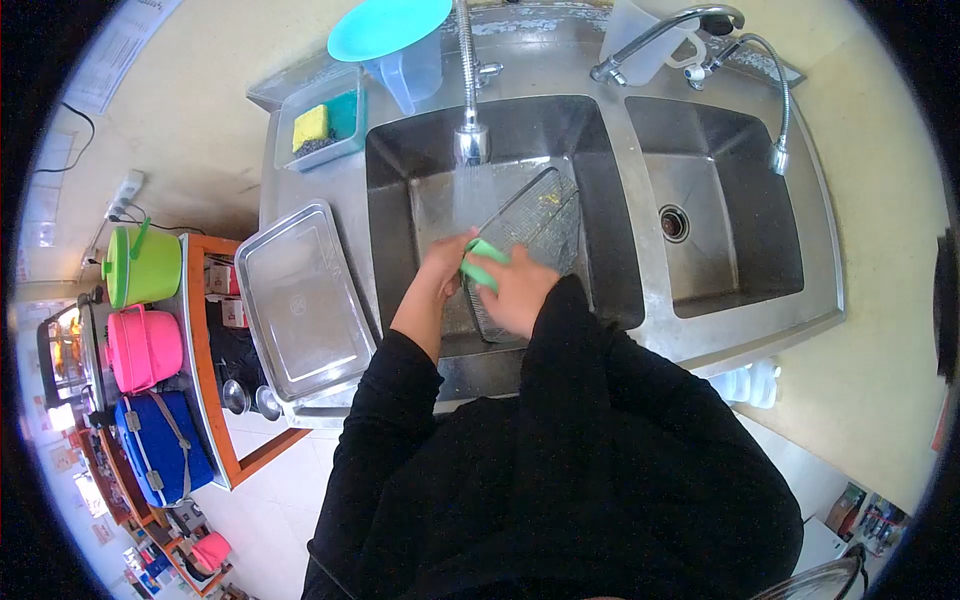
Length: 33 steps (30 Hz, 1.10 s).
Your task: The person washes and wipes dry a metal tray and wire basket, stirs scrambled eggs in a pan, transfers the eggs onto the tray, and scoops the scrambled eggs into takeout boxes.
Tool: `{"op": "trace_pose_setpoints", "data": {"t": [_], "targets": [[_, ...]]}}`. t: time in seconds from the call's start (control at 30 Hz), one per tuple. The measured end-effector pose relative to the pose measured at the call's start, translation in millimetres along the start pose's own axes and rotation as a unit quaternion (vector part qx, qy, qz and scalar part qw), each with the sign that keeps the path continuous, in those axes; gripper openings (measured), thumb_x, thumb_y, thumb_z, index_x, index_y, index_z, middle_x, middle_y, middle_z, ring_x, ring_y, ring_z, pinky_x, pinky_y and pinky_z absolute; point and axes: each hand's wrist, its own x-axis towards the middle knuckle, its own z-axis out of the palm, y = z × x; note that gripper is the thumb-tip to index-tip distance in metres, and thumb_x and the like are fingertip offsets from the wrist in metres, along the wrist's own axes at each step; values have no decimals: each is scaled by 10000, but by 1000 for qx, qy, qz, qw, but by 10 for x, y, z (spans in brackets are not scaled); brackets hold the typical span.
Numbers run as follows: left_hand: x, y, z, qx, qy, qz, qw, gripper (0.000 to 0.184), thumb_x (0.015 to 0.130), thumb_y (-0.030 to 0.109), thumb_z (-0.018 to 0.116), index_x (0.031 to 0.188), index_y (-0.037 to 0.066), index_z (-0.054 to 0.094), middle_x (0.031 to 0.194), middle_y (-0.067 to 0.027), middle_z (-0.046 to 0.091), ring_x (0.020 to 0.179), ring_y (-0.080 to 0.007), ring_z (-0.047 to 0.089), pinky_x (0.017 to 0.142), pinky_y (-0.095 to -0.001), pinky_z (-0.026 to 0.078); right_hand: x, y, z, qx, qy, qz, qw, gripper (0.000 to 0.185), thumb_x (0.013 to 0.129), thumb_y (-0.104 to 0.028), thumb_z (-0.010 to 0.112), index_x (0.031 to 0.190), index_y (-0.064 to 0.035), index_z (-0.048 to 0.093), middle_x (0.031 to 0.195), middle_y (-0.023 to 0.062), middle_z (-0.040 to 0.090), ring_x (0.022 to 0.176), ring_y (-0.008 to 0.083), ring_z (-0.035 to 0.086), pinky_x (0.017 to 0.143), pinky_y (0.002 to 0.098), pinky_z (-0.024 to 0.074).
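In the head view a wire mesh rack [540, 228] lies tilted in the left sink basin [613, 250], with small yellow bits on its upper part. My left hand [442, 268] is closed at the rack's left edge; its fingertips are partly hidden. Pressed against the mesh is a green sponge [484, 260], gripped by my right hand [525, 295]. Water runs from the spring-necked faucet [472, 142] just above my left hand and the rack.
A metal tray [305, 300] rests along the sink's left side. Behind it stands a plastic container [350, 125] with a yellow sponge [311, 127]. A turquoise bowl [390, 28] tops a clear jug [415, 75]. The right basin [740, 210] has its own faucet [665, 45].
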Motion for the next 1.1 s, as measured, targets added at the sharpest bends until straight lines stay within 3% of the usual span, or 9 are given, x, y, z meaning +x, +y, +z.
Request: {"op": "trace_pose_setpoints", "data": {"t": [0.07, 0.23, 0.37, 0.47, 0.53, 0.67, 0.83, 1.0, 1.1], "targets": [[35, -128, -4, -12, 25, 6, 1000, 357, 880, 413, 540, 888, 69, 635, 635, -41, 546, 291, -133, 330, 264, -297, 226, 137, 154, -46, 12, 23, 47, 999, 435, 853, -327, 510, 1280, -246, 498, 1001, 224, 524, 813, 374, 620, 745, 439, 508], [1, -178, -25, 46, -16, 30, 998, 481, 870, 490, 488, 1021, 55, 629, 650, -64, 536, 349, -158, 407, 285, -326, 264, 429, 479, 26, 30, 75, 145, 986, 435, 829, -312, 537, 1262, -277, 510, 1065, 229, 532, 822, 362, 624, 747, 457, 508], [128, -266, -56, 70, 6, 16, 997, 505, 884, 488, 451, 1075, 49, 612, 668, -76, 543, 397, -170, 453, 302, -314, 273, 51, 122, 94, 39, -5, 51, 998, 436, 863, -365, 522, 1292, -301, 481, 963, 223, 550, 886, 381, 604, 808, 443, 482], [143, -363, -118, 51, -36, 35, 997, 505, 889, 478, 444, 1096, 43, 596, 690, -89, 562, 401, -186, 462, 311, -332, 289, 224, 451, 76, 56, 46, 106, 992, 424, 869, -360, 526, 1287, -298, 485, 985, 232, 524, 892, 414, 590, 790, 451, 480], [48, -310, -5, 46, -48, 37, 997, 499, 895, 468, 439, 1111, 41, 581, 717, -101, 585, 415, -189, 476, 326, -342, 313, 407, 694, 60, 94, 106, 138, 980, 424, 878, -348, 517, 1296, -291, 472, 1006, 243, 512, 901, 420, 583, 774, 453, 481], [127, -329, -22, 41, -40, -16, 998, 479, 929, 427, 385, 1117, 33, 580, 795, -93, 634, 551, -158, 516, 455, -306, 400, 105, 266, 75, 59, -33, 59, 996, 433, 886, -343, 509, 1311, -283, 448, 1020, 248, 520, 924, 412, 579, 800, 463, 469], [-174, -160, 33, 18, -120, 30, 992, 479, 970, 395, 325, 1118, 17, 579, 819, -89, 641, 582, -151, 501, 544, -282, 426, 476, 710, 316, 146, 77, 124, 978, 442, 874, -348, 509, 1305, -288, 433, 1053, 262, 517, 913, 442, 577, 810, 480, 473], [-142, -132, 140, -40, -34, 13, 999, 485, 975, 410, 315, 1066, 20, 590, 800, -98, 632, 587, -138, 506, 528, -294, 428, 831, 673, 348, 121, 114, 156, 974, 470, 868, -317, 515, 1321, -247, 408, 1053, 271, 508, 880, 441, 585, 780, 482, 483], [-168, -28, 74, -103, 41, -47, 993, 483, 973, 406, 325, 1046, 5, 582, 803, -96, 625, 619, -152, 547, 545, -319, 454, 441, 255, 443, 111, 21, 103, 988, 481, 885, -325, 493, 1349, -263, 382, 1047, 278, 501, 897, 447, 569, 791, 487, 468]]}}
